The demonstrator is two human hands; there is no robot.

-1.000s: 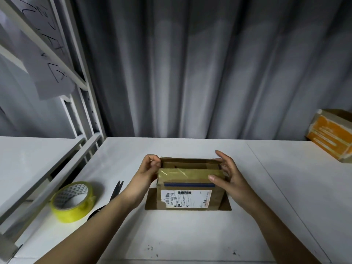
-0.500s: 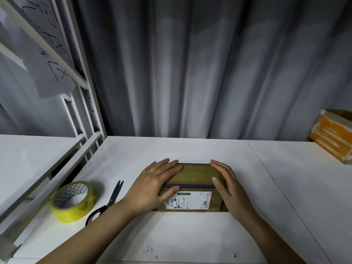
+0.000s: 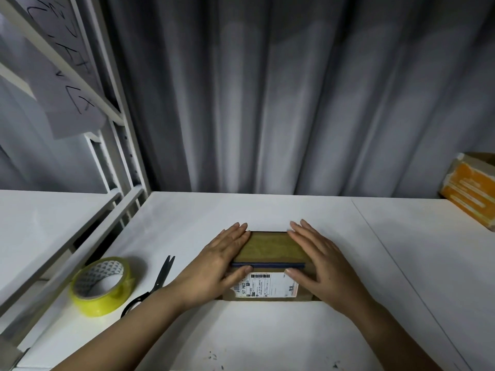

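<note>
A brown cardboard box lies pressed flat on the white table, a white shipping label on its near half and a dark blue stripe across its middle. My left hand presses flat on the box's left side with straight fingers. My right hand presses flat on the right side in the same way. Both thumbs reach in toward the label.
A roll of yellow tape and black scissors lie left of the box. A white metal shelf frame with hanging paper sheets rises at the left. An orange and brown box sits at the far right. A grey curtain hangs behind.
A second ago my hands held the box upright with its flaps open. It has since been folded down flat, and both hands have spread apart toward its left and right sides.
</note>
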